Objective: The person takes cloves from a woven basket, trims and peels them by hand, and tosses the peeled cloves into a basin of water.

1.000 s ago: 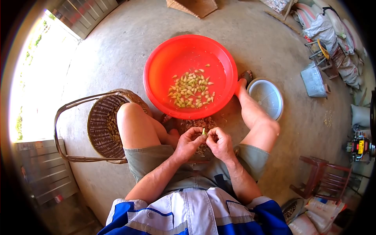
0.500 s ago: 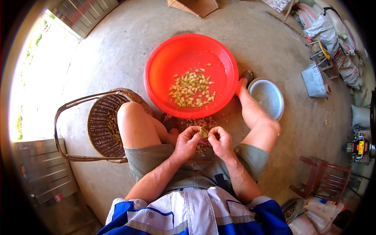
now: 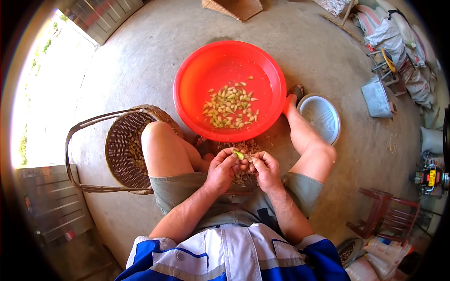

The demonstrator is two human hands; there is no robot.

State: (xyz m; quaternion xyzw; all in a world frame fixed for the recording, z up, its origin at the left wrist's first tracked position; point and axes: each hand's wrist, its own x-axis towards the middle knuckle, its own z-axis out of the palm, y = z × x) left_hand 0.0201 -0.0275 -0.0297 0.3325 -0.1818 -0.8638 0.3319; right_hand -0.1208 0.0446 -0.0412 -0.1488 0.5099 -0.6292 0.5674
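Between my knees, my left hand [image 3: 220, 172] pinches a small green teardrop-shaped bulb [image 3: 239, 155] between thumb and fingers. My right hand [image 3: 268, 173] is closed beside it, its fingertips on thin, papery skin [image 3: 250, 158] at the bulb's right end. Just beyond both hands stands a wide red basin [image 3: 192, 79], with many similar yellow-green bulbs [image 3: 229, 105] gathered on its bottom. Loose brownish peelings [image 3: 248, 146] lie on the floor under my hands, partly hidden by them.
A wicker basket [image 3: 117, 154] with a tall handle holds more bulbs by my left knee. To the right sits a round grey strainer [image 3: 319, 117] near my foot. A metal box [image 3: 376, 97], sacks [image 3: 386, 35] and a dark red wooden chair [image 3: 389, 213] stand farther right.
The bulb has turned in my left hand, so its green side shows more. My right hand has shifted slightly right, with papery skin now visible at its fingertips.
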